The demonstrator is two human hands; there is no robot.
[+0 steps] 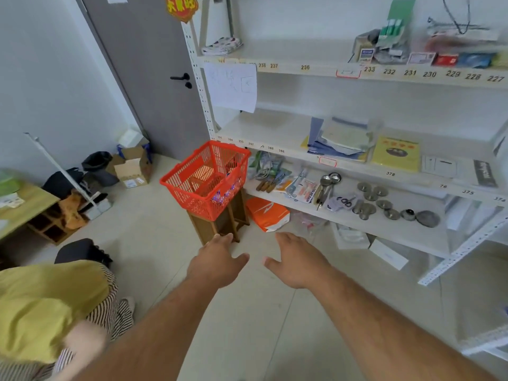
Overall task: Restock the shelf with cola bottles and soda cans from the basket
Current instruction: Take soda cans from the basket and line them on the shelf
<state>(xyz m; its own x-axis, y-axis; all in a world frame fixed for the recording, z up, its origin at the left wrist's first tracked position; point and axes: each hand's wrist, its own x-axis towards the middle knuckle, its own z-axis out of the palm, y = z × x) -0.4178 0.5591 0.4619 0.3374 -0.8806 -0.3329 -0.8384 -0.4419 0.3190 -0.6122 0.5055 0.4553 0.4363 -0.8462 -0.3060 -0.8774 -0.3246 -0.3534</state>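
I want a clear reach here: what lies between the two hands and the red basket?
In the head view, only bare floor tile and the wooden stool under the red basket lie ahead of the left hand and right hand.

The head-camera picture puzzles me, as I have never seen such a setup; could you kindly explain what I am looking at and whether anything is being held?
There is no machine here: a person wears one wide-angle camera on the head, so you look forward and down along their own bare arms. The left hand and the right hand reach out over the floor, both open and empty.

Ahead, a red basket sits on a small wooden stool, close against a white shelf unit with numbered edges. Something blue shows through the basket's mesh, but I cannot tell what it is.

The shelves hold papers, a yellow booklet, spoons, round metal discs and small packets. An orange package lies on the floor below. At lower left, another person in yellow is partly in view.
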